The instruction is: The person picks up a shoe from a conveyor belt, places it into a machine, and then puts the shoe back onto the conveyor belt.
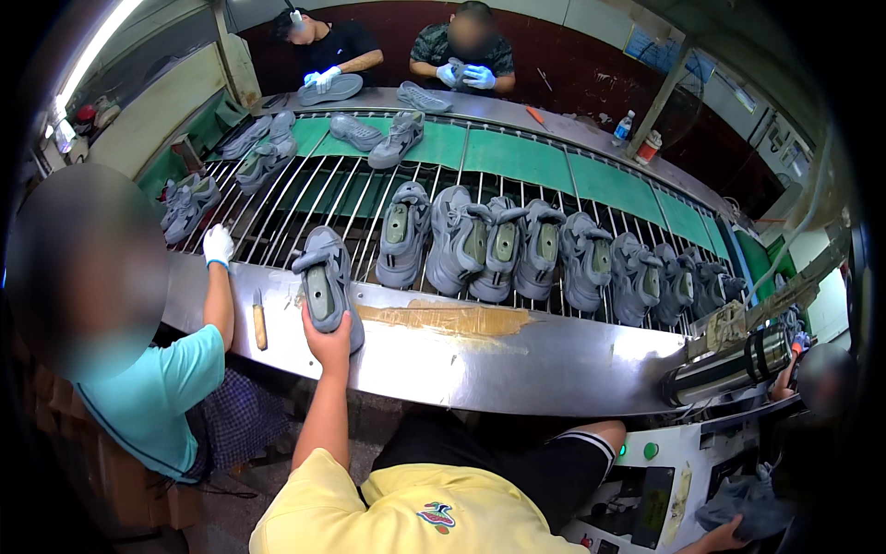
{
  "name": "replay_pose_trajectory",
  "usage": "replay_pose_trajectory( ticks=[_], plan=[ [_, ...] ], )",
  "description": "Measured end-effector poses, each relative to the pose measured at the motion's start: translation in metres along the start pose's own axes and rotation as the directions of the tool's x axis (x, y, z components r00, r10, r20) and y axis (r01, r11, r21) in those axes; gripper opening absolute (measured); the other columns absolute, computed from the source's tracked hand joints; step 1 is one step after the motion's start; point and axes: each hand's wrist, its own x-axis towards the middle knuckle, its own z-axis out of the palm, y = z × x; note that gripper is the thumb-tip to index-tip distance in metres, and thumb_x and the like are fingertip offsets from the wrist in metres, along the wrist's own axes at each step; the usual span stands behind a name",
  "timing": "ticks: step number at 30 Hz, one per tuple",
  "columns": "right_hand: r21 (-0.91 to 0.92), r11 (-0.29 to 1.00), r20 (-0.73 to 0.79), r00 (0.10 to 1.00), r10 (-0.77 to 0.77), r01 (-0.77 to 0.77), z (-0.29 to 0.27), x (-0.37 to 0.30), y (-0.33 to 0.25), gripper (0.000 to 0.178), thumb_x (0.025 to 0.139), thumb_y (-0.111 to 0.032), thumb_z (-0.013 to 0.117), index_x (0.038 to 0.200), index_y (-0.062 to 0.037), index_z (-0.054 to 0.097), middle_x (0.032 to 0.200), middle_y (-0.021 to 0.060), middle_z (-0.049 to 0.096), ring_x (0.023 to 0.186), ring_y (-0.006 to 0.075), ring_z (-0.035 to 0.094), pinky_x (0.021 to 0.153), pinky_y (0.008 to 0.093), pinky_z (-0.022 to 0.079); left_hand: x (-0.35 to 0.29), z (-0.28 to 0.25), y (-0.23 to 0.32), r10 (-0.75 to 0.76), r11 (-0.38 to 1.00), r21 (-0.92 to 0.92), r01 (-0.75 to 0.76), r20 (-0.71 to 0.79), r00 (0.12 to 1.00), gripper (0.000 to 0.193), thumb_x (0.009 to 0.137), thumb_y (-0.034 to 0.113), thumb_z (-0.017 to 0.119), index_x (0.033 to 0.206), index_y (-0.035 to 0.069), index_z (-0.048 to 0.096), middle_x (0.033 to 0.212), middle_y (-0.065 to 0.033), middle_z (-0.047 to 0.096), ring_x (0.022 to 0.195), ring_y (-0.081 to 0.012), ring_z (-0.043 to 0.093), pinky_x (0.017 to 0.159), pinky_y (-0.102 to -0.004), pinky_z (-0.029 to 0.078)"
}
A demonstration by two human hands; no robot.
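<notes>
My left hand is closed round the heel end of a grey sneaker, held toe away over the near metal edge, close to the rollers. Its opening faces up, with a green form with a round hole showing inside. At the lower right, my right hand is closed on another grey shoe, dim and partly in shadow beside a white machine. A row of grey sneakers with green forms inside stands on the roller conveyor, to the right of the left-hand shoe.
A wooden-handled tool lies on the metal ledge. At the left, a co-worker's gloved hand rests near the rollers. Two gloved people across handle shoe parts. A dark cylinder and the white machine stand at the right.
</notes>
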Motion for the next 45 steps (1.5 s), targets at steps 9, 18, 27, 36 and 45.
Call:
replay_pose_trajectory(
  ticks=[9,18,27,36,45],
  plan=[
    [0.017,0.891,0.421,0.811,0.405,-0.454,-0.038,-0.124,-0.103,0.071,0.066,-0.038,0.053,0.125,0.0009,0.048,0.124,0.0160,0.053,0.117,0.0336,0.047,0.102,0.0417,0.036,0.118,0.107,-0.041,-0.030,0.992,0.124,-0.007,0.290,0.957,0.080,0.060,0.030,0.079,0.129,0.008,0.044,0.116,-0.0192,0.057,0.107,-0.0342,0.056,0.089,-0.0406,0.044],
    [0.305,0.227,0.919,0.348,0.186,-0.925,-0.027,-0.165,-0.180,0.068,0.060,-0.027,0.046,0.120,0.0024,0.052,0.122,0.0140,0.054,0.116,0.0318,0.049,0.102,0.0398,0.036,0.125,0.100,-0.044,0.006,1.000,0.021,-0.017,0.453,0.891,0.079,0.066,0.026,0.078,0.131,0.001,0.042,0.123,-0.0193,0.054,0.114,-0.0312,0.052,0.096,-0.0371,0.040],
    [-0.296,-0.163,0.951,-0.275,-0.144,-0.941,-0.024,-0.314,-0.465,0.063,0.057,-0.019,0.044,0.115,0.0048,0.053,0.115,0.0173,0.057,0.111,0.0358,0.052,0.101,0.0448,0.038,-0.096,-0.062,0.138,0.340,0.702,-0.491,0.515,0.868,0.362,0.113,0.063,0.036,0.083,0.146,0.004,0.013,0.147,-0.0169,0.026,0.138,-0.0284,0.023,0.110,-0.0411,0.021],
    [0.531,0.546,0.172,-0.548,-0.819,-0.648,-0.085,-0.326,-0.603,0.047,0.079,-0.015,0.064,0.123,-0.0034,0.052,0.121,0.0122,0.056,0.116,0.0219,0.051,0.100,0.0333,0.038,0.025,-0.119,0.076,-0.272,0.085,-0.737,0.671,0.631,0.727,0.072,0.070,0.037,0.054,0.132,0.002,0.043,0.131,-0.0135,0.049,0.119,-0.0337,0.047,0.103,-0.0476,0.035],
    [-0.411,0.775,0.580,-0.794,-0.185,-0.480,-0.001,-0.273,-0.362,0.036,0.087,-0.012,0.052,0.121,-0.0025,0.051,0.068,0.0056,0.054,0.062,0.0131,0.051,0.057,0.0239,0.038,0.196,-0.047,-0.070,-0.526,0.284,-0.704,0.651,0.453,0.720,0.047,0.074,0.027,0.059,0.112,0.000,0.055,0.113,-0.0130,0.059,0.104,-0.0319,0.056,0.094,-0.0456,0.044]
  ],
)
